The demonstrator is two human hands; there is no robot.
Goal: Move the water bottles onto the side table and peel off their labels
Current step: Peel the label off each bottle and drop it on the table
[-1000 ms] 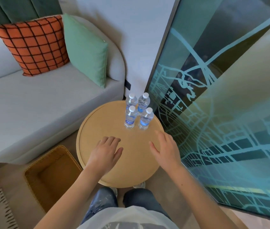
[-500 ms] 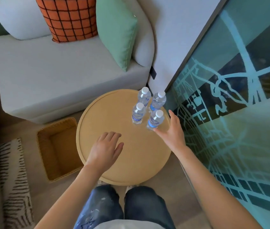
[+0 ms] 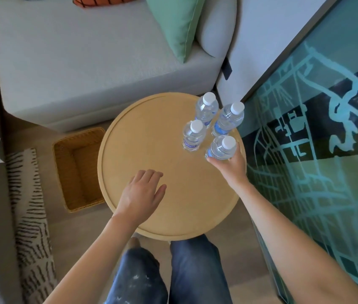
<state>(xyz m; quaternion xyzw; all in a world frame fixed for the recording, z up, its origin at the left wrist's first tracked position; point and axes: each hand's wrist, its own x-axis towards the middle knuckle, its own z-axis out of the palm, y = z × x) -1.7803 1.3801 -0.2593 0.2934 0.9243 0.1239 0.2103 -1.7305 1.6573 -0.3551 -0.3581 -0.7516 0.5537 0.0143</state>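
Observation:
Several clear water bottles with white caps and blue labels stand close together at the far right of the round wooden side table (image 3: 147, 137). My right hand (image 3: 228, 165) grips the nearest bottle (image 3: 223, 148) around its lower body, fingers curled round it. The other bottles stand just beyond: one to its left (image 3: 192, 137), one behind it (image 3: 228, 119), one at the back (image 3: 206, 108). My left hand (image 3: 142, 193) hovers over the table's near middle, fingers relaxed and holding nothing.
A brown wicker basket (image 3: 79, 170) sits on the floor left of the table. A grey sofa (image 3: 86, 62) with a green cushion (image 3: 173, 23) lies beyond. A glass panel with a teal map pattern (image 3: 316, 150) runs along the right. A striped rug (image 3: 31, 216) is at left.
My right hand reached forward and closed round the nearest bottle. My left hand stayed over the table. The view tilted further down.

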